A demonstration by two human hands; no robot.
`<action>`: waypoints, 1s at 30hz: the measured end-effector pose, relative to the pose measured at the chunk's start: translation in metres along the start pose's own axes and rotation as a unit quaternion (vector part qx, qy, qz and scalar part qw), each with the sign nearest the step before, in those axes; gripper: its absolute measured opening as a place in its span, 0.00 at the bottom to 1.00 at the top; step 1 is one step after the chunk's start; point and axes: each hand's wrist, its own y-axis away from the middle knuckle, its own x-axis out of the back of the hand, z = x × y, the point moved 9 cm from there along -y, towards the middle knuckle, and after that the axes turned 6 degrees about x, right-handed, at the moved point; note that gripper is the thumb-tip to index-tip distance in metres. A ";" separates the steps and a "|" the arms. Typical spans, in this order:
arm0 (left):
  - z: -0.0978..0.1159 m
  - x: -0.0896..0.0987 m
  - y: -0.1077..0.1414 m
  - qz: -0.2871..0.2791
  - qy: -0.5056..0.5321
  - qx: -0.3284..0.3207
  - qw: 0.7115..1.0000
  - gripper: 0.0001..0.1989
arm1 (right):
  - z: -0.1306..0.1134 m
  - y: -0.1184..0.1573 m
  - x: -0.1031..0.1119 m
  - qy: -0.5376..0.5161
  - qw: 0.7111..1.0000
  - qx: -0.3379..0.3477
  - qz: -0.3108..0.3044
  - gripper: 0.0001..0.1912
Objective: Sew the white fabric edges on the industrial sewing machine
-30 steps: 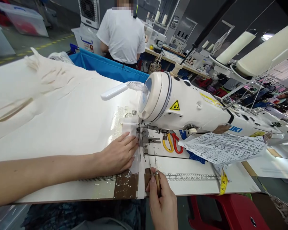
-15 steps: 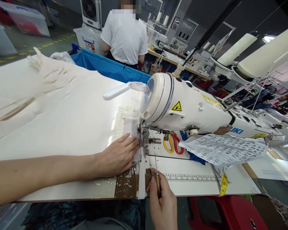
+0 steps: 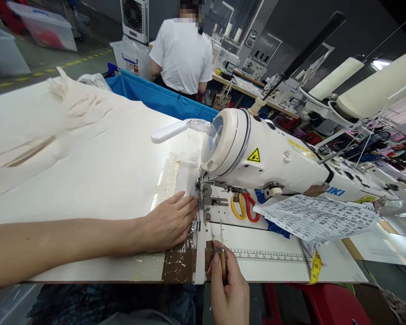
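My left hand (image 3: pixel 172 221) lies flat with fingers stretched out on a white fabric piece (image 3: pixel 186 177), just left of the presser foot. Its fingertips are close to the needle area of the white sewing machine (image 3: pixel 270 153). In my right hand (image 3: pixel 228 282), near the table's front edge, is an awl (image 3: pixel 223 262) with a wooden handle, its thin metal point directed up toward the machine bed. A narrow white strip (image 3: pixel 200 259) runs from the presser foot down to the front edge, between my hands. The needle tip itself is hidden.
Yellow-and-red-handled scissors (image 3: pixel 246 207) lie behind the presser foot. A written paper sheet (image 3: pixel 320 219) and a yellow tape measure (image 3: pixel 315 266) hang at the right. More pale fabric (image 3: pixel 37 149) lies left. Beyond a blue cloth bin (image 3: pixel 155 97), a person in white (image 3: pixel 182 54) faces away.
The camera view has shifted slightly, so the machine and table appear a little lower and to the right. Both hands keep nearly the same pose, the awl still in the right.
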 end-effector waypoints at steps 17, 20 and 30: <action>-0.016 -0.009 -0.010 -0.036 0.000 0.026 0.999 0.22 | -0.031 -0.008 -0.002 -0.055 0.995 0.054 0.061 0.20; -0.022 -0.012 -0.014 -0.058 0.022 0.039 0.997 0.20 | -0.061 -0.018 -0.014 -0.017 0.977 0.209 0.030 0.12; -0.031 -0.015 -0.019 -0.081 0.078 0.060 0.992 0.19 | -0.107 -0.029 -0.048 0.185 0.904 0.383 0.041 0.16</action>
